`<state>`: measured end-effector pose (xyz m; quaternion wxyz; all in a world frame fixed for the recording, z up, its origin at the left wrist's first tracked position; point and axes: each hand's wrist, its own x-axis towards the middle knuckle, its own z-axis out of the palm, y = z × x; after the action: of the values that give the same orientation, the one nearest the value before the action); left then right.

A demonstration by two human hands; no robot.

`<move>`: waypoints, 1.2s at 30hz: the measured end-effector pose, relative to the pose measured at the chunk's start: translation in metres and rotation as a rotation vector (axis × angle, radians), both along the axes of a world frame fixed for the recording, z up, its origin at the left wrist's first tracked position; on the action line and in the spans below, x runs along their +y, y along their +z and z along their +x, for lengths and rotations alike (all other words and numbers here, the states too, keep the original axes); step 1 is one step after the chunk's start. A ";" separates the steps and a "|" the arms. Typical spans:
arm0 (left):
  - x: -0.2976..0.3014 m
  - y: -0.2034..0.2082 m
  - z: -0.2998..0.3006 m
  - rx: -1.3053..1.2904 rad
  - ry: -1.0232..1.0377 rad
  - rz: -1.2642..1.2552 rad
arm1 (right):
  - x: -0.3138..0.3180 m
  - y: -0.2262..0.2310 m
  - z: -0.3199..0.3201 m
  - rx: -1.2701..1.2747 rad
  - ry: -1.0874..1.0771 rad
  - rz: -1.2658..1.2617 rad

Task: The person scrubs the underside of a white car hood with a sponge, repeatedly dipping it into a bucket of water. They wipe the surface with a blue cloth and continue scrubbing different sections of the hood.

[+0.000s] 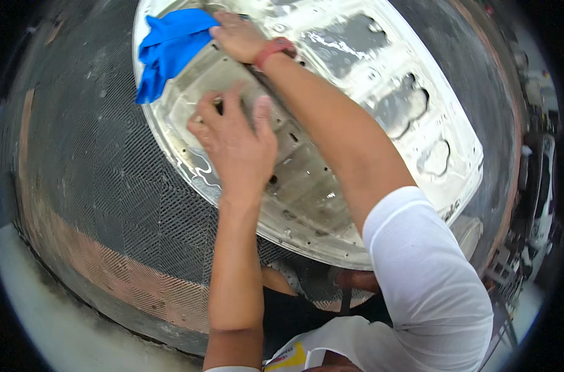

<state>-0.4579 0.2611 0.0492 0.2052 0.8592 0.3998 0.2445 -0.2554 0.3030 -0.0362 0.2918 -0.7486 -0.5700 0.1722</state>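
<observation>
A large white vehicle panel [271, 232], its ribbed, holed inner side turned up, lies before me. My left hand [235, 133] is over its dull beige near-left section, fingers spread and slightly blurred, with nothing in them. I cannot tell whether its fingertips touch the metal. Farther off, my right hand [238, 38] reaches across to the panel's far left part, its fingers stretched out beside a crumpled blue cloth [175, 49]. Its thumb meets the cloth's edge. A red band [274, 52] circles my right wrist. The cloth hangs partly over the panel's left rim.
Dark ribbed floor mats [108, 161] surround the panel, with a reddish strip [127, 266] at lower left. Several cut-outs pierce the panel's right half. Cluttered equipment [511, 270] stands along the right side, and a pale floor strip [58, 310] runs at lower left.
</observation>
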 end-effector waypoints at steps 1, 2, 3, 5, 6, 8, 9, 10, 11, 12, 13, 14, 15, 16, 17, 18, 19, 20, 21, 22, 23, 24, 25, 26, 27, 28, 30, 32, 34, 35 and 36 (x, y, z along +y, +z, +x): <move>0.004 -0.004 0.001 -0.012 0.008 0.005 | 0.007 -0.001 -0.005 0.000 0.015 0.011; 0.004 -0.007 -0.003 -0.013 0.014 0.003 | -0.005 -0.003 -0.016 0.014 0.047 0.014; 0.005 -0.012 -0.004 -0.025 0.028 0.005 | -0.036 -0.001 -0.027 0.027 0.097 0.019; 0.009 -0.020 -0.011 -0.005 0.083 0.017 | -0.135 0.018 -0.055 0.074 0.218 -0.033; 0.009 -0.022 -0.014 0.010 0.094 0.020 | -0.188 0.034 -0.062 0.091 0.235 -0.109; 0.006 -0.019 -0.009 0.020 0.103 0.029 | -0.294 0.073 -0.066 0.086 0.249 -0.331; 0.004 -0.019 -0.008 0.007 0.098 0.053 | -0.301 0.077 -0.068 0.090 0.239 -0.348; 0.005 -0.020 -0.007 -0.003 0.097 0.079 | -0.306 0.080 -0.070 0.097 0.234 -0.365; 0.007 -0.021 -0.009 -0.010 0.100 0.105 | -0.309 0.082 -0.072 0.107 0.234 -0.380; 0.006 -0.021 -0.008 -0.014 0.089 0.102 | -0.288 0.074 -0.075 0.095 0.204 -0.299; 0.003 -0.021 -0.002 -0.021 0.077 0.102 | -0.246 0.056 -0.070 0.077 0.174 -0.216; 0.002 -0.022 -0.003 -0.021 0.067 0.103 | -0.197 0.045 -0.065 0.174 0.134 -0.149; 0.005 -0.022 -0.003 -0.030 0.038 0.147 | -0.149 0.028 -0.057 0.114 0.125 -0.015; 0.007 -0.020 -0.002 -0.029 0.039 0.134 | -0.109 0.026 -0.052 0.073 0.043 -0.028; 0.004 -0.016 -0.001 -0.019 0.027 0.110 | -0.088 0.021 -0.048 0.070 -0.007 -0.027; 0.006 -0.014 -0.003 -0.009 0.028 0.089 | -0.078 0.017 -0.045 0.067 -0.045 -0.024; 0.005 -0.014 -0.006 -0.002 0.027 0.097 | -0.095 0.012 -0.043 0.081 -0.042 -0.034; 0.002 -0.016 -0.006 0.003 0.024 0.094 | -0.121 0.005 -0.042 0.094 -0.043 -0.044; 0.004 -0.016 -0.008 0.006 0.035 0.096 | -0.145 -0.004 -0.040 0.104 -0.030 -0.048; 0.006 -0.016 -0.012 0.009 0.048 0.098 | -0.184 -0.009 -0.038 0.113 -0.072 -0.122; 0.007 -0.015 -0.014 0.012 0.058 0.067 | -0.235 -0.005 -0.031 0.115 -0.113 -0.196; 0.006 -0.014 -0.013 -0.003 0.056 0.064 | -0.285 0.006 -0.021 0.213 -0.144 -0.260; 0.007 -0.013 -0.013 -0.014 0.056 0.065 | -0.335 0.022 -0.018 0.264 -0.220 -0.339; 0.005 -0.011 -0.010 -0.031 0.043 0.059 | -0.385 0.027 -0.008 0.161 -0.304 -0.428; 0.004 -0.015 -0.009 -0.044 0.034 0.094 | -0.413 0.045 -0.012 0.111 -0.334 -0.458; 0.004 -0.019 -0.006 -0.057 0.026 0.130 | -0.416 0.046 -0.017 0.134 -0.340 -0.487; 0.005 -0.027 -0.004 -0.080 0.021 0.142 | -0.402 0.046 -0.034 0.185 -0.368 -0.554; 0.014 -0.029 -0.001 -0.105 0.056 0.121 | -0.331 0.035 -0.082 0.083 -0.037 -0.105; 0.022 -0.033 -0.005 -0.136 0.120 0.060 | -0.297 0.055 -0.127 -0.035 -0.270 -0.219; 0.025 -0.033 -0.004 -0.155 0.152 0.022 | -0.310 0.060 -0.120 -0.064 -0.219 -0.296; 0.023 -0.033 0.000 -0.173 0.191 -0.017 | -0.337 0.066 -0.101 -0.092 -0.161 -0.374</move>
<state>-0.4578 0.2843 0.0158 0.2219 0.7912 0.4625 0.3329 -0.3564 -0.0337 0.0294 0.1341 -0.8399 -0.4792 0.2167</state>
